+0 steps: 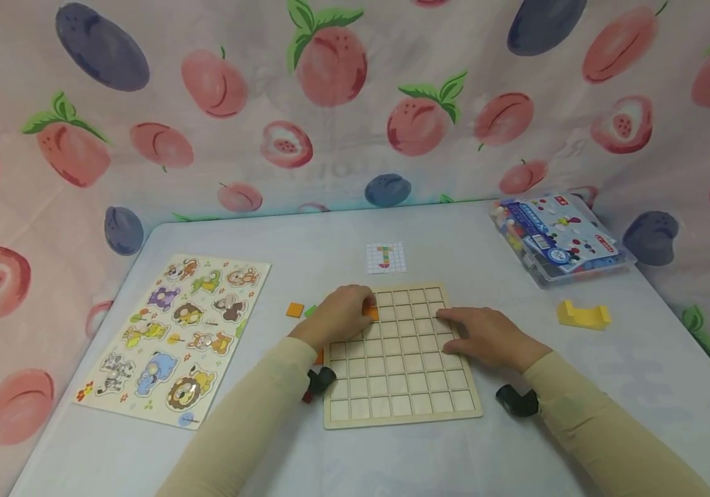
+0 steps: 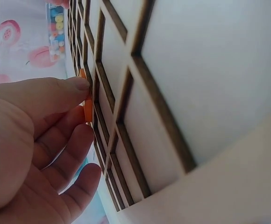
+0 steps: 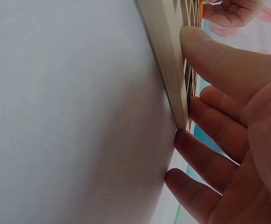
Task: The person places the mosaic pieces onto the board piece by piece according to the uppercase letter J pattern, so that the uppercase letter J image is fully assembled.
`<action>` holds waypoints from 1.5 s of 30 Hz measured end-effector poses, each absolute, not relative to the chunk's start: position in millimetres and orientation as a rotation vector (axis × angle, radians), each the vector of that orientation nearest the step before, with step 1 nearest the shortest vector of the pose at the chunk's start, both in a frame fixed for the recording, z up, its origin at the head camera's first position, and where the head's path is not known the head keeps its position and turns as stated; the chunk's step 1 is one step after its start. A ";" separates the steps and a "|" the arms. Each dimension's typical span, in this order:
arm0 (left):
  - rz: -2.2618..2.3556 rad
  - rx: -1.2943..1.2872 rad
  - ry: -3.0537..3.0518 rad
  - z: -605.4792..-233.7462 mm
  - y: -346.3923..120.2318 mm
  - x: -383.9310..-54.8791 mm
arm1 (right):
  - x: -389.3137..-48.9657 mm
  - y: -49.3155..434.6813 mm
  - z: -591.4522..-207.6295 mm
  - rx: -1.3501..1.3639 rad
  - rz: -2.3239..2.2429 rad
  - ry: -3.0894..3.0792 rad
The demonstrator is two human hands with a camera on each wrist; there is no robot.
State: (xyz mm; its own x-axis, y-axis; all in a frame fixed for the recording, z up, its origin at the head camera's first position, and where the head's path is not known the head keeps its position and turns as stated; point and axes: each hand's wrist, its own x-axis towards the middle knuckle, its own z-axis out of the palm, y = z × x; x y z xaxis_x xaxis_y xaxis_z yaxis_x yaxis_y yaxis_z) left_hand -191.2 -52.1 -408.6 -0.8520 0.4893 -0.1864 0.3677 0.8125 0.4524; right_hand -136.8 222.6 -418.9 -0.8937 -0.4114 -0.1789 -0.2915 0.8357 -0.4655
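Observation:
A wooden grid board (image 1: 392, 402) lies on the table in front of me. My left hand (image 1: 341, 314) is over its upper left part and pinches an orange square tile (image 1: 371, 313) between thumb and fingers. In the left wrist view the orange tile (image 2: 88, 109) stands on edge against the grid, partly covered by the thumb. My right hand (image 1: 491, 337) touches the board's right edge. In the right wrist view the thumb (image 3: 205, 51) lies on the rim and the other fingers, nearly straight, meet the side and the table.
Left of the board lie an orange tile (image 1: 295, 309), a green tile (image 1: 310, 310) and other pieces partly hidden by the left arm. A patterned card (image 1: 386, 257) lies behind it. An animal puzzle (image 1: 171, 331) is at left; a plastic box (image 1: 559, 238) and yellow block (image 1: 583, 315) at right.

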 end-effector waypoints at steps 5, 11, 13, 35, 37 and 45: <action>0.604 0.681 2.713 -408.9 -52.6 -190.4 | -136.7 221.4 -419.0 -0.521 -0.629 2.742; 0.607 0.671 2.719 -408.9 -52.5 -189.6 | -136.4 220.3 -418.3 -0.511 -0.627 2.740; 0.609 0.655 2.716 -408.5 -52.6 -189.2 | -136.3 220.3 -418.3 -0.513 -0.629 2.739; 0.632 0.480 2.774 -407.7 -90.6 -183.5 | -134.6 220.4 -419.8 -0.504 -0.642 2.738; 0.639 0.437 2.776 -406.9 -95.6 -182.0 | -134.4 220.5 -419.9 -0.514 -0.642 2.742; 0.640 0.410 2.790 -404.5 -118.8 -179.8 | -135.2 222.8 -420.4 -0.539 -0.625 2.748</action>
State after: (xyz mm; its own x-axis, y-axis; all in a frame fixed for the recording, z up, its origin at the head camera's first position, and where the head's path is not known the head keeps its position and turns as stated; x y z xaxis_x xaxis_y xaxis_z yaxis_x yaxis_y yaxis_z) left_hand -179.8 -118.8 -404.5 -0.9293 0.3242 -0.1769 0.2148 0.8640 0.4553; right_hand -135.2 222.8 -420.4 -0.8939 -0.4118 -0.1772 -0.2946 0.8375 -0.4603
